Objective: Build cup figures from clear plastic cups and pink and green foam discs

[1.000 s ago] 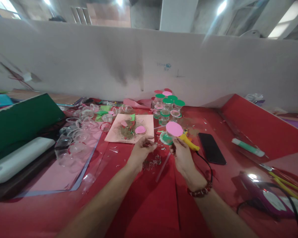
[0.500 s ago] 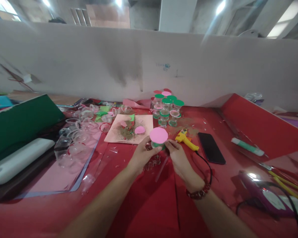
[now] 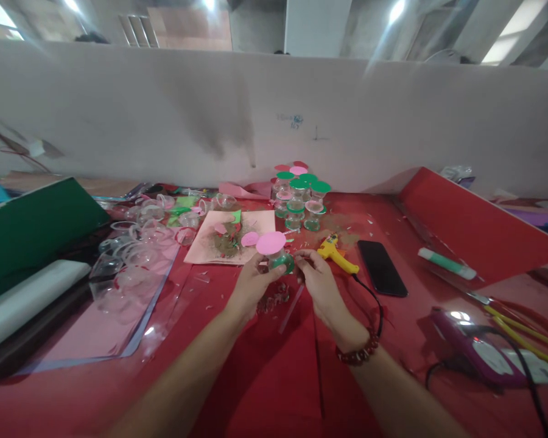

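My left hand (image 3: 248, 291) is closed around a small clear plastic cup piece. It carries a round pink paper disc (image 3: 271, 243) on top and a green part (image 3: 283, 263) facing right, slightly tilted. Just to its right, my right hand (image 3: 318, 281) has its fingers drawn together; anything between them is too small to make out. Below the hands, a thin translucent stick (image 3: 290, 311) and some clear bits (image 3: 274, 297) show against the red table. A yellow glue gun (image 3: 340, 255) lies right of my right hand, its black cord running behind the wrist.
Stacked cup pieces with green, pink and red discs (image 3: 299, 188) stand ahead. A stained pale sheet (image 3: 201, 248) lies left of them. Clear cups (image 3: 137, 252) crowd the left. On the right are a phone (image 3: 382, 267), a green-and-white tube (image 3: 446, 263), scissors (image 3: 525, 340) and a purple power strip (image 3: 468, 350).
My left hand has tilted the cup piece, so more of its green part shows. The right fingers have moved slightly away from it. The whole view has shifted a little.
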{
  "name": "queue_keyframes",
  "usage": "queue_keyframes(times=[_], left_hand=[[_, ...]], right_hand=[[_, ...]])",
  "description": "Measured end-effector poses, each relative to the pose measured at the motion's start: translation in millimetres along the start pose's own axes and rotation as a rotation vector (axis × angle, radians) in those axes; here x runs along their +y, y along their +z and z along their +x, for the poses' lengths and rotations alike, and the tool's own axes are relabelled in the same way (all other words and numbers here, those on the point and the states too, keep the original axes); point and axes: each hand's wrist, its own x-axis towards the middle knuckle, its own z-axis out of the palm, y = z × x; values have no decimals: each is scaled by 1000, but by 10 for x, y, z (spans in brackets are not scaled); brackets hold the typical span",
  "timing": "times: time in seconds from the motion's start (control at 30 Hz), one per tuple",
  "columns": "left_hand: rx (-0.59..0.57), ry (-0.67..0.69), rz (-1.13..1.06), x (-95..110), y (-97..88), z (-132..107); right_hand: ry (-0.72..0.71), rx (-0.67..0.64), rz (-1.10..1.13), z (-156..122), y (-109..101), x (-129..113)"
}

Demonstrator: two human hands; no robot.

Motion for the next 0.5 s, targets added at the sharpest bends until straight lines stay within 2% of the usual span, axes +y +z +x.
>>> queue_keyframes(times=[0.17, 0.33, 0.5], left_hand=[[54, -1, -15, -5, -18, 13], [59, 29, -32, -42, -20, 34], [92, 22, -35, 17, 25, 13]], right_hand=[[-20, -5, 18, -8, -7, 0], [-40, 15, 65, -11, -12, -25], [-67, 42, 72, 7, -20, -25]])
